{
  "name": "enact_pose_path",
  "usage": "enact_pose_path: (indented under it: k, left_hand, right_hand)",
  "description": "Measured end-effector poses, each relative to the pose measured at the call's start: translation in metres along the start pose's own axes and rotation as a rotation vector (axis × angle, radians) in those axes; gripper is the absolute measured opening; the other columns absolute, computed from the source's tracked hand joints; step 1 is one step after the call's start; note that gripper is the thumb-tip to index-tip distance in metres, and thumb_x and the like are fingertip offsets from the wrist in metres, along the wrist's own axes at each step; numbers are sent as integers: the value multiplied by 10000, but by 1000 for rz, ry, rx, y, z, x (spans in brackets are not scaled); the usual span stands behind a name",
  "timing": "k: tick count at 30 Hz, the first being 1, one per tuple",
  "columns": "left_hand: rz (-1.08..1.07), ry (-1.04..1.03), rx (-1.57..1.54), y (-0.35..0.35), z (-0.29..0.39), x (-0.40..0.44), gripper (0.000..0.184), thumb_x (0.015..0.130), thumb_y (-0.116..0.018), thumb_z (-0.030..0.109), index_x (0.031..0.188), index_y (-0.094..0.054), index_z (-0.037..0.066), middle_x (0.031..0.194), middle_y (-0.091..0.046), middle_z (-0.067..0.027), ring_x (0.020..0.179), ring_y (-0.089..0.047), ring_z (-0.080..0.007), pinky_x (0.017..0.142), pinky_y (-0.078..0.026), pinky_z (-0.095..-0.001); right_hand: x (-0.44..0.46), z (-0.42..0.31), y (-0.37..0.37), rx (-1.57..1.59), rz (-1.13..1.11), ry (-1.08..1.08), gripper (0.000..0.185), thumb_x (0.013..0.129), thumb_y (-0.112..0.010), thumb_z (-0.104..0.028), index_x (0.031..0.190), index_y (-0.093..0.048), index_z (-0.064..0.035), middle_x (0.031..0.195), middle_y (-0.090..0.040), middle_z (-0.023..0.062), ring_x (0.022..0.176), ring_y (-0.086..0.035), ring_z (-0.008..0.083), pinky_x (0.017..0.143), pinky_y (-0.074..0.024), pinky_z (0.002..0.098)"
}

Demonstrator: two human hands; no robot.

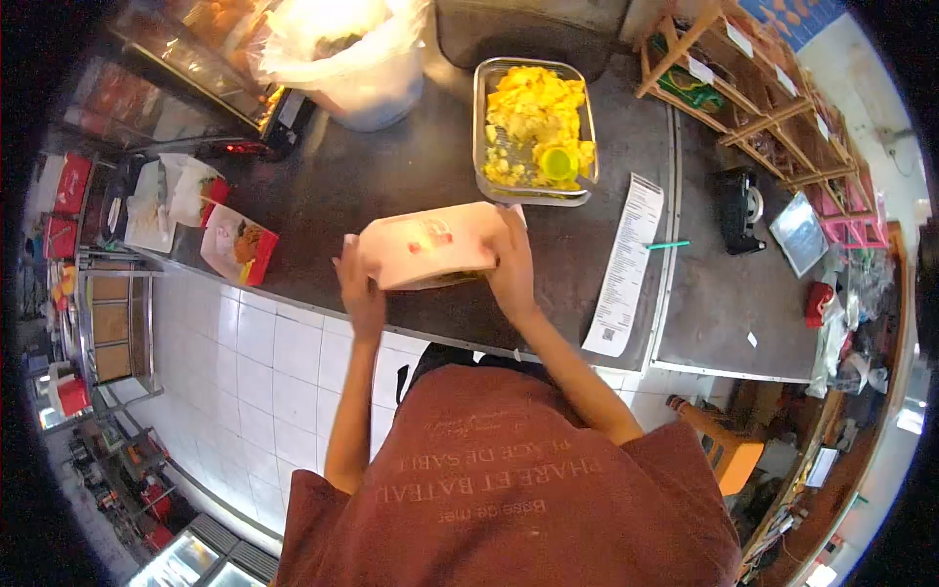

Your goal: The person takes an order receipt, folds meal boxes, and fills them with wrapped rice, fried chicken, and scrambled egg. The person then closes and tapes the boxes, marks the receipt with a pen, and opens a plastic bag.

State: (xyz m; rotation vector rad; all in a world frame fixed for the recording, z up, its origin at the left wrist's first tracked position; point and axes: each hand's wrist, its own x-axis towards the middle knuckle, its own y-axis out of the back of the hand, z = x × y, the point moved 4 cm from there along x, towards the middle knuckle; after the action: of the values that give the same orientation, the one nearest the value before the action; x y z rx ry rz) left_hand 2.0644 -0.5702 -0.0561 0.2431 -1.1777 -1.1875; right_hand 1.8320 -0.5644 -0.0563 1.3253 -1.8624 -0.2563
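At the near side of the dark-topped bench (pixel 450 331), a pale cardboard box with red and yellow print (pixel 421 240) is held between both hands, in front of the maroon shirt (pixel 509 470). Its left end is gripped by the left hand (pixel 364 298), with the fingers part-curled, and its right end by the right hand (pixel 511 269), bent in the same loose way. Whether the box is borne by the bench or lifted just off it cannot be told.

The box is seen to be formed, with its broad printed panel spread across the top. Along the near edge a gap seems to be left under the panel, so the closing is judged to be well advanced but not fully finished. What is contained cannot be made out.

To the right, a long white printed receipt (pixel 623 269) is laid flat, crossed at its edge by a thin green stick (pixel 668 245). To the left, a red-and-white carton with fried food (pixel 238 247) is stood open-topped; by appearance it is filled but not covered. Just beyond it, a second red-and-white carton (pixel 199 191) is placed beside a white open container (pixel 151 207).

Farther off, yellow food (pixel 536 106) is held in a rectangular metal tray (pixel 479 127), with a small yellow-green cup (pixel 558 164) set in it; plenty is left there. Beyond, a white plastic-lined bucket (pixel 367 93) is seen.
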Motion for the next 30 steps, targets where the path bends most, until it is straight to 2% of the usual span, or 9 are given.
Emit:
enact_pose_path:
  k: [3, 5, 9, 12, 18, 21, 24, 25, 30]
  left_hand:
    - [4, 421, -509, -31, -17, -37, 209, 870, -507, 95, 1054, -506, -5, 1174, -525, -141, 1068, -520, -274, 936, -367, -346]
    - [26, 617, -702, -40, -18, -36, 290, 868, -527, 110, 1128, -495, -12, 1138, -549, -132, 1044, -532, -224, 906, -395, -325]
    - [-161, 601, -647, -36, -31, -19, 300, 845, -550, 90, 1122, -527, -20, 1075, -569, -113, 964, -549, -170, 850, -423, -280]
    - [-247, 672, -716, -34, -33, -10, 289, 853, -534, 98, 1116, -529, -21, 1064, -571, -114, 945, -553, -172, 829, -426, -274]
    - [-384, 557, -724, -30, -37, 9, 313, 882, -478, 112, 1177, -481, 7, 1097, -562, -160, 981, -550, -189, 832, -417, -286]
    - [-480, 629, -631, -13, -18, 18, 324, 881, -449, 75, 1203, -471, 49, 1178, -529, -182, 1048, -536, -210, 861, -407, -303]
    - [-486, 331, -537, -14, -20, 15, 381, 859, -453, 31, 1236, -449, 79, 1242, -490, -174, 1109, -508, -226, 890, -395, -314]
    - [-519, 362, -535, -17, -22, 10, 428, 832, -458, -14, 1251, -434, 70, 1239, -499, -149, 1124, -498, -227, 914, -382, -312]
    - [-720, 296, -566, -11, -22, 7, 685, 743, -630, 101, 1339, -292, 80, 1278, -446, -184, 1144, -477, -284, 945, -369, -339]
  right_hand:
    - [-38, 1, -25, 86, 142, -308, 268, 833, -522, -62, 1073, -427, 6, 1087, -534, 202, 1013, -516, 338, 862, -414, 372]
    - [-49, 3, -42, 448, 152, -632, 370, 831, -510, -29, 1178, -388, 9, 1089, -536, 199, 1016, -516, 366, 857, -423, 371]
    - [-27, 11, -24, 201, 99, -364, 338, 817, -582, -136, 1106, -482, 6, 1068, -572, 197, 935, -582, 348, 764, -457, 362]
    - [-26, 9, -28, 283, 140, -471, 270, 799, -580, -92, 1038, -517, 15, 955, -600, 210, 894, -598, 343, 732, -464, 353]
    - [-8, 3, -4, 177, -61, -478, 293, 722, -522, 30, 1014, -527, 24, 864, -608, 227, 877, -596, 366, 705, -468, 357]
    - [-6, -6, -1, 181, -7, -514, 394, 693, -494, 72, 1079, -522, 1, 955, -591, 240, 943, -575, 366, 758, -459, 352]
    - [-6, -29, 8, 229, 25, -540, 457, 709, -481, 81, 1155, -492, -16, 1009, -583, 236, 991, -561, 353, 795, -446, 350]
    - [-7, -34, 10, 239, 27, -550, 480, 715, -476, 84, 1183, -480, -21, 1025, -581, 233, 1006, -556, 348, 806, -441, 349]
    - [-44, -26, -3, 130, -58, -390, 482, 779, -451, 48, 1252, -440, -45, 1112, -547, 214, 1022, -537, 313, 862, -402, 347]
